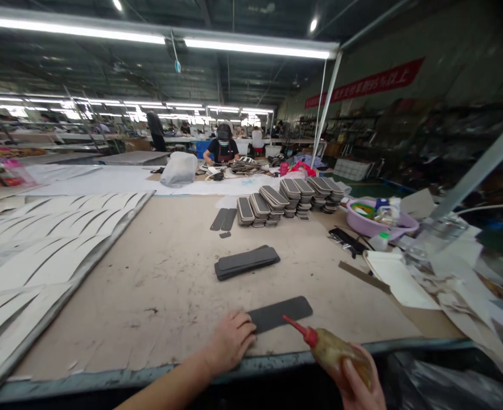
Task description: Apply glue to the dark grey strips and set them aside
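Note:
A single dark grey rounded strip [282, 314] lies flat near the table's front edge. My left hand [230, 341] rests on its left end, fingers curled together over it. In my right hand [360, 382] is a squeeze bottle [334, 352] with yellowish-brown contents and a red nozzle, tilted so that the tip points left, over or close to the strip. Whether the tip touches the strip cannot be told. Farther back lies a small pile of similar dark strips [247, 262].
Stacked light-edged dark pieces [272, 202] stand at the back. A purple basin [382, 219], a phone [349, 241], a brown strip [365, 277] and papers [399, 279] lie at the right. White sheets [64, 245] cover the left. A person [221, 147] sits beyond.

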A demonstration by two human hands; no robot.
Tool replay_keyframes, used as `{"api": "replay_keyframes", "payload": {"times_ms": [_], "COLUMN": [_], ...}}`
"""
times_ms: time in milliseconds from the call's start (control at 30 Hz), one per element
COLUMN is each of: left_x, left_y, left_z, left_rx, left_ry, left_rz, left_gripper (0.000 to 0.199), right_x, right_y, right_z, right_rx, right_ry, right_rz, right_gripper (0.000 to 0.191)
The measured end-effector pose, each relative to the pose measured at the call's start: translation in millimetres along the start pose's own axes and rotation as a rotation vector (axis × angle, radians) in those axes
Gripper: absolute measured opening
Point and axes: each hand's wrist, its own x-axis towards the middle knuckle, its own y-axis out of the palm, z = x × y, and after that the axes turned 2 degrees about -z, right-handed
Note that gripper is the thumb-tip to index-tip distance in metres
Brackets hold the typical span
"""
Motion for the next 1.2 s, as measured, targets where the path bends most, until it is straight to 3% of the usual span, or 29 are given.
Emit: {"api": "replay_keyframes", "payload": {"times_ms": [167,333,533,767,1200], "left_x": [-19,-20,-20,-19,-21], "left_y": [-21.3,-17.2,-13.0,-15.5,-12.0], "left_z": [15,17,16,15,19], "left_rx": [-0.030,-0.089,-0.105,-0.086,-0.019], "left_ry": [-0.043,-0.009,0.028,0.008,0.087], "left_rz": [0.039,0.058,0.015,0.041,-0.043], "left_gripper": [0.026,0.028,0.030,0.028,0.027], "right_x": [-20,-30,-32,-32,-11], "right_y": [37,64,79,82,60], "right_z": [1,-4,-9,-14,0], "right_rx": [-0.323,-0.511,-0.595,-0.649,-0.762], "right_ry": [-0.224,-0.479,-0.721,-0.794,-0.840], "right_rz": [0.091,0.189,0.262,0.352,0.112], "right_gripper": [0.051,0.035,0.027,0.024,0.024]}}
